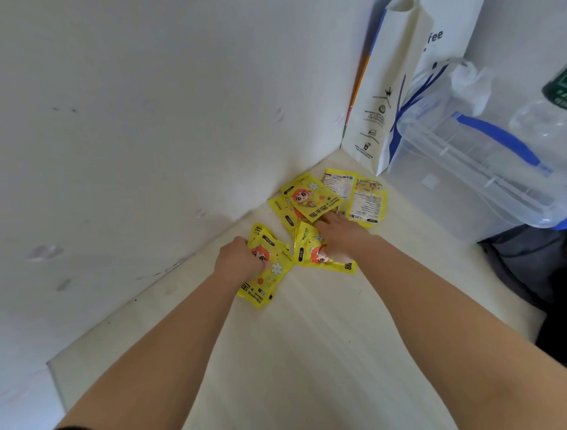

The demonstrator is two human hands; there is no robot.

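Left hand fingers curled round the near-left packets, right hand fingers look straight, pressing the middle packet, fingertips at the far pile, all on the pale table by the wall, paper bag far right.

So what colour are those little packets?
The packets are bright yellow with an orange-haired cartoon character; the head view shows it.
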